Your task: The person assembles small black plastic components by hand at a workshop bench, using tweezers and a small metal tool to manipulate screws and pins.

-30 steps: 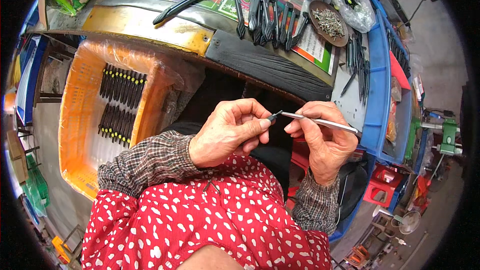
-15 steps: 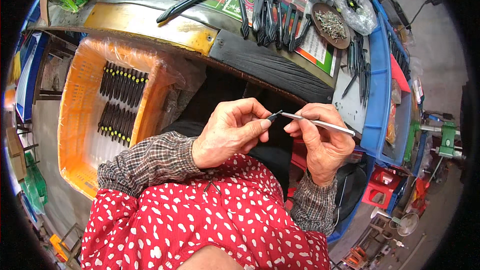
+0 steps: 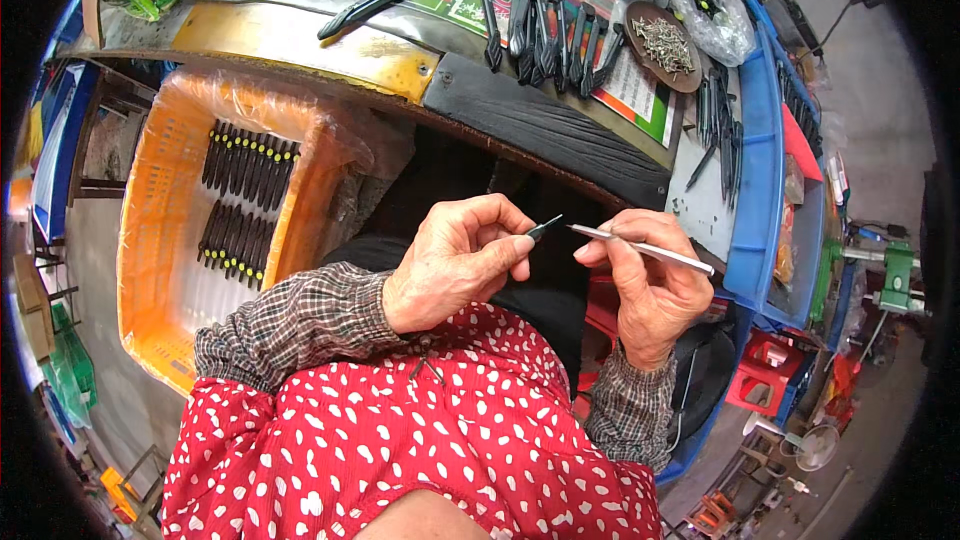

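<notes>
Left hand [image 3: 455, 260] pinching small dark pointed piece [image 3: 545, 228], right hand [image 3: 650, 275] gripping thin metal rod [image 3: 640, 248], tips just apart below workbench edge [image 3: 550, 130].

Both forearms rose from the lower edge, sleeves to the wrists. Left hand [image 3: 455, 265] was raised before the chest, back facing the camera, fingers [image 3: 500, 250] curled inward with thumb and forefinger pinched together. Right hand [image 3: 650, 280] sat just beside it, wrist bent upward, fingers closed in a pinch. The fingertips of the two hands were near, not touching.
</notes>
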Available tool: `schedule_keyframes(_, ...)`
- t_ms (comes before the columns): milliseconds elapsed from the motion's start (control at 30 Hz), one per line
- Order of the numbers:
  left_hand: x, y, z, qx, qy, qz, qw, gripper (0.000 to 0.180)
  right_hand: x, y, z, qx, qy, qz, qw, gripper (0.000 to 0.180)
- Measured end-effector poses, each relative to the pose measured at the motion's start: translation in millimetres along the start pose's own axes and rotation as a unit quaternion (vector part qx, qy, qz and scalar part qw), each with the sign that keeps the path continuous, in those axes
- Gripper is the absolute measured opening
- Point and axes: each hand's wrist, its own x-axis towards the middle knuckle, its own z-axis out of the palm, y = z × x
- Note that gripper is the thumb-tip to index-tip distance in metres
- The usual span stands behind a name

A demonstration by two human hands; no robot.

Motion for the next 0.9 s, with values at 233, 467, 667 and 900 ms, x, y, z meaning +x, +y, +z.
schedule_keyframes(233,-1,0,1,0.009,-0.003,0.001,1.0,0.012,2,2,3,-0.017,-0.033,-0.026,0.999,0.012)
schedule_keyframes(467,-3,2,2,0.004,-0.003,-0.002,1.0,0.011,0,2,5,-0.019,-0.028,-0.029,0.999,0.014)
schedule_keyframes(667,-3,0,2,0.019,0.01,0.02,1.0,0.009,0,3,7,-0.04,-0.033,-0.033,0.998,0.014)
schedule_keyframes(900,0,-1,0,0.028,0.012,0.02,0.999,0.009,10,14,0,-0.106,0.029,-0.054,0.992,0.01)
